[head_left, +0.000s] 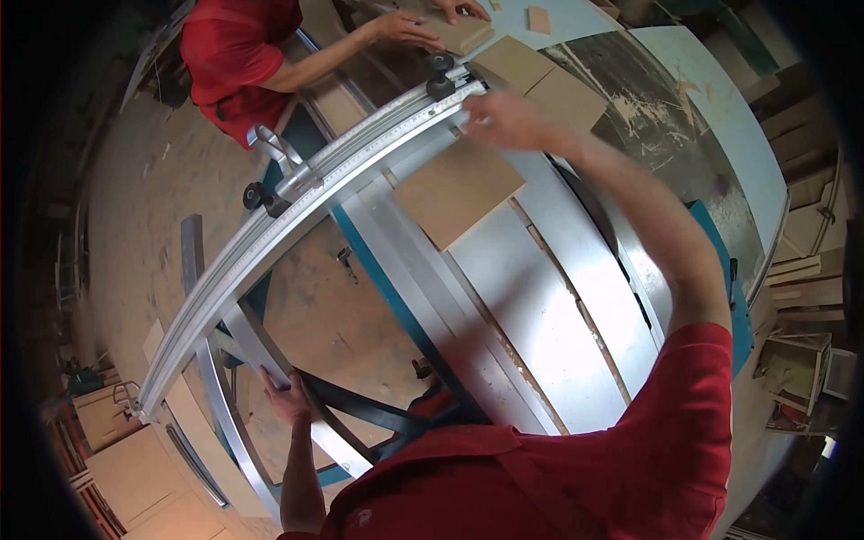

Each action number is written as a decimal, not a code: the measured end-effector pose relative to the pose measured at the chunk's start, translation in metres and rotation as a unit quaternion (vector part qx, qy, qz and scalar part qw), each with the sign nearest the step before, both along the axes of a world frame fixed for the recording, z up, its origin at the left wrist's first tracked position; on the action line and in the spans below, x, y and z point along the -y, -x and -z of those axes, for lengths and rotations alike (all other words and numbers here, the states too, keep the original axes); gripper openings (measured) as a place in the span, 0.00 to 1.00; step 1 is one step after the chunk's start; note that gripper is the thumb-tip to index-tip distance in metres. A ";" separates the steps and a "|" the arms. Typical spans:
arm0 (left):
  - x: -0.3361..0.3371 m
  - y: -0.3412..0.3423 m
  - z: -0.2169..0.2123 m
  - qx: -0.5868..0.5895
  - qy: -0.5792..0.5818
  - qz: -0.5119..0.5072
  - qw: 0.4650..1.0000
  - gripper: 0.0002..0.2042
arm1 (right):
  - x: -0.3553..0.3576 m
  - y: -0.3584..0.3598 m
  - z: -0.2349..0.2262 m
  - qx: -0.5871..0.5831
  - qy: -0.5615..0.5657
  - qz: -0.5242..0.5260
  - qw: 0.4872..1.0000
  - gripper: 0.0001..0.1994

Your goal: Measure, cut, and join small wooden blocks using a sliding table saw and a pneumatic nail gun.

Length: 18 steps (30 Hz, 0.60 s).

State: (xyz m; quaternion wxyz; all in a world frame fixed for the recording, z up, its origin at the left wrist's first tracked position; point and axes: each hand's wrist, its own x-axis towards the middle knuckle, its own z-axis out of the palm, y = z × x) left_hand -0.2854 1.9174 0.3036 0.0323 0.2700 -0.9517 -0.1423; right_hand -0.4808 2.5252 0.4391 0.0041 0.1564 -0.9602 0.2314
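My left hand (288, 399) is closed on a grey metal bar (256, 337) of the saw's outrigger frame, at the lower left. Up by the far right end of the long aluminium fence (360, 169), my right hand (506, 121) is smeared by motion, so its fingers cannot be read. Just below that hand, a square brown fibreboard panel (459, 193) lies on the silver saw table (576, 261). The fence carries a ruler strip, a metal flip stop (286, 166) and a black knob (255, 196). Another black knob (440, 76) sits near its right end.
Across the fence, a co-worker in red (236, 54) has both hands at a stack of small boards (463, 34). More brown panels (562, 94) lie beyond my right hand, beside a dark, sawdust-strewn surface (666, 126). Wood offcuts (801, 279) are piled at the right.
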 end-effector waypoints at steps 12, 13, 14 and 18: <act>0.004 -0.002 0.011 -0.018 -0.029 0.010 0.999 0.40 | 0.086 -0.041 0.060 0.141 -0.185 0.027 0.972 0.34; 0.003 -0.001 0.011 -0.015 -0.033 -0.001 0.999 0.40 | 0.086 -0.054 0.061 0.160 -0.192 0.055 0.967 0.34; 0.003 0.002 0.010 -0.017 -0.029 0.007 0.999 0.41 | 0.085 -0.060 0.061 0.162 -0.198 0.045 0.966 0.34; -0.006 0.005 -0.003 0.000 -0.022 0.006 1.000 0.40 | 0.080 -0.104 0.062 0.201 -0.081 0.108 0.970 0.37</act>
